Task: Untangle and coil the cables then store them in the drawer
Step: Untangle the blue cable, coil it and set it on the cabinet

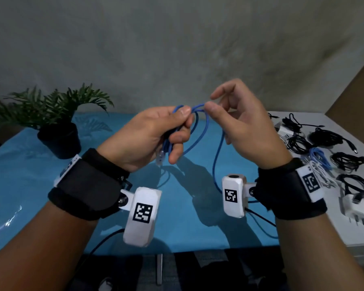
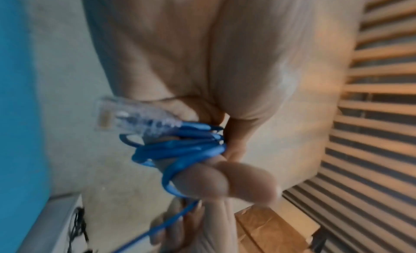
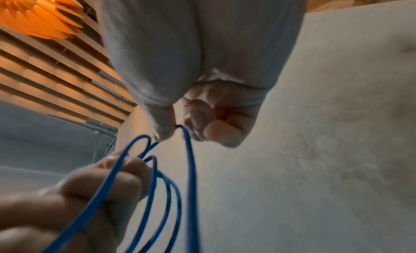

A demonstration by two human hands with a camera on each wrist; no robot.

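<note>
Above blue tabletop (image 1: 40, 185): left hand (image 1: 143, 135) grip clamps blue cable (image 1: 198, 133) loops; right hand (image 1: 244, 124) grip pinches a strand.

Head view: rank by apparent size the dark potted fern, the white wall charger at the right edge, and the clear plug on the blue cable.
1. Dark potted fern, largest.
2. White wall charger.
3. Clear plug below the left hand, smallest, though nearest the camera.
</note>
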